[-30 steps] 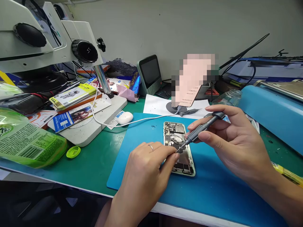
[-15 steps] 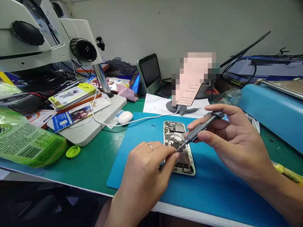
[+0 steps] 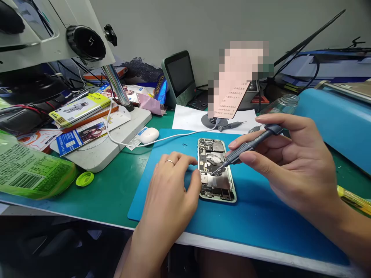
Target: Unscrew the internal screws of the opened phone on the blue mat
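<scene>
An opened phone [image 3: 222,181] lies on the blue mat [image 3: 232,227], its inner parts facing up. My left hand [image 3: 174,185] is at the phone's left edge, thumb and forefinger apart with nothing between them. A dark grey screwdriver [image 3: 246,148] is in my right hand [image 3: 298,166], gripped between thumb and fingers. It slants down to the left, and its thin tip is over the middle of the phone; whether the tip touches is too small to tell.
Behind the mat a phone with a partly blurred screen [image 3: 232,92] stands on a round base. At left are a microscope stand [image 3: 95,154], boxes, a green packet [image 3: 34,170] and a green cap [image 3: 85,178]. A blue case [image 3: 333,123] and glass jar [image 3: 285,104] are at right.
My left thumb and forefinger have parted and drawn back left from the screwdriver tip. The screwdriver stays in my right hand, its tip now free over the phone. The view has shifted slightly.
</scene>
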The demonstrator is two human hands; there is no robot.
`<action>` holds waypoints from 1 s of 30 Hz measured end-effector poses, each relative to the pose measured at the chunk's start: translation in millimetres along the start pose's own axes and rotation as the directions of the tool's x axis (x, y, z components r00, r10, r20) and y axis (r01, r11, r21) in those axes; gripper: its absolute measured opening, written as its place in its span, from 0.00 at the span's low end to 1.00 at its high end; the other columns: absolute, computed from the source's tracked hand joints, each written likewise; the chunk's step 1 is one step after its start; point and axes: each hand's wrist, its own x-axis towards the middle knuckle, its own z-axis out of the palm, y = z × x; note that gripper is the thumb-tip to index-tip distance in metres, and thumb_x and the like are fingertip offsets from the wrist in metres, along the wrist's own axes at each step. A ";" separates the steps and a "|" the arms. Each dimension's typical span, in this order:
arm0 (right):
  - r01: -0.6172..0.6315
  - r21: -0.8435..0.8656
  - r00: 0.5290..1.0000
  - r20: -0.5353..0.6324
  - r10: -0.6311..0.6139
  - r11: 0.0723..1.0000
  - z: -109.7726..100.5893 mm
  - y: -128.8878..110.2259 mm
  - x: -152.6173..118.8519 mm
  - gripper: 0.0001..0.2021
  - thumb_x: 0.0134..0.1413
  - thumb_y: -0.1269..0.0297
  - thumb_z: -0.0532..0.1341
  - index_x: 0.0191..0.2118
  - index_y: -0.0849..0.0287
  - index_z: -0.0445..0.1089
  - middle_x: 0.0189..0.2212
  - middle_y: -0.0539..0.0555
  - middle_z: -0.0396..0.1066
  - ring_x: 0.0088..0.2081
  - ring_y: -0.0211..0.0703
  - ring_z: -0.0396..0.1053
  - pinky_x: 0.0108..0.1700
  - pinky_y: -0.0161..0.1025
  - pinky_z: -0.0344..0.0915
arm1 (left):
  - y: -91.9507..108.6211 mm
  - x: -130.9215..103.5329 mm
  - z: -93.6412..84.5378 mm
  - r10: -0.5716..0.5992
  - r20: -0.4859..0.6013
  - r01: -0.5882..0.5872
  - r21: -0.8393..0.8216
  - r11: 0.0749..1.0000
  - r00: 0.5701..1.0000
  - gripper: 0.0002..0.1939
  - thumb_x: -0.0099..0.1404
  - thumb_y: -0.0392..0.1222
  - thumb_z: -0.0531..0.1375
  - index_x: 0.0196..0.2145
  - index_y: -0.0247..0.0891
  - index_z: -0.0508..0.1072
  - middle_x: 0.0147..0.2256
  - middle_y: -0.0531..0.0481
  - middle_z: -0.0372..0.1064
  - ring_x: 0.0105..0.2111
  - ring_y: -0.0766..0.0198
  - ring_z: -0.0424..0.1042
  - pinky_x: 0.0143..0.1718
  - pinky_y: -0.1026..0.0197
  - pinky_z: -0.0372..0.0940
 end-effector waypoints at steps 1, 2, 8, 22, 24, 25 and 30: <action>0.013 -0.016 1.000 0.005 -0.013 1.000 0.5 -0.2 -1.0 0.23 0.57 0.76 0.73 0.53 0.45 0.71 0.38 0.44 0.83 0.41 0.38 0.84 0.43 0.31 0.83 | 0.3 0.2 0.2 -0.021 0.006 0.021 0.025 0.999 1.000 0.06 0.75 0.36 0.59 0.45 0.43 0.75 0.45 0.52 0.74 0.46 0.54 0.69 0.46 0.50 0.61; 0.023 -0.032 1.000 0.009 -0.023 0.999 1.0 -0.4 -1.7 0.23 0.57 0.76 0.73 0.53 0.45 0.71 0.38 0.44 0.82 0.41 0.38 0.84 0.43 0.30 0.83 | 0.5 0.2 0.4 -0.039 0.017 0.038 0.048 0.998 0.999 0.04 0.75 0.37 0.60 0.45 0.43 0.74 0.44 0.52 0.73 0.46 0.53 0.69 0.45 0.50 0.60; 0.069 -0.144 0.996 0.062 -0.061 0.987 2.0 1.8 -5.2 0.23 0.59 0.75 0.71 0.55 0.45 0.70 0.38 0.44 0.81 0.40 0.39 0.84 0.40 0.31 0.83 | -1.0 1.5 3.4 -0.007 0.055 -0.002 0.171 0.985 0.998 0.03 0.76 0.43 0.62 0.44 0.43 0.71 0.44 0.50 0.71 0.46 0.50 0.67 0.47 0.47 0.60; 0.305 -0.258 0.933 0.271 -0.235 0.917 1.9 12.3 -13.3 0.31 0.58 0.78 0.71 0.62 0.42 0.70 0.56 0.50 0.77 0.44 0.41 0.84 0.40 0.33 0.84 | -2.7 1.8 6.0 0.028 0.047 -0.039 0.252 0.967 0.999 0.04 0.75 0.43 0.61 0.41 0.42 0.72 0.44 0.48 0.70 0.44 0.51 0.67 0.43 0.49 0.59; 0.289 -0.270 0.939 0.265 -0.217 0.918 1.4 13.3 -14.4 0.30 0.59 0.77 0.71 0.62 0.43 0.71 0.56 0.50 0.78 0.44 0.41 0.84 0.40 0.34 0.84 | -3.6 1.2 6.3 0.035 0.042 -0.045 0.257 0.965 0.999 0.04 0.75 0.43 0.61 0.41 0.42 0.72 0.44 0.48 0.70 0.44 0.51 0.66 0.42 0.49 0.59; 0.280 -0.274 0.943 0.261 -0.209 0.920 1.2 13.9 -14.9 0.29 0.59 0.77 0.71 0.62 0.43 0.71 0.56 0.50 0.78 0.44 0.41 0.84 0.39 0.34 0.84 | -4.0 0.9 6.4 0.038 0.040 -0.047 0.259 0.965 0.999 0.04 0.75 0.43 0.61 0.41 0.42 0.72 0.44 0.48 0.70 0.43 0.51 0.66 0.42 0.49 0.59; 0.242 -0.281 0.951 0.258 -0.169 0.929 1.5 15.0 -17.6 0.30 0.59 0.75 0.71 0.62 0.42 0.71 0.55 0.50 0.78 0.44 0.43 0.84 0.40 0.36 0.85 | -4.3 0.0 5.9 0.041 0.051 -0.053 0.259 0.964 0.998 0.05 0.76 0.44 0.61 0.41 0.42 0.72 0.43 0.49 0.69 0.43 0.51 0.66 0.42 0.49 0.58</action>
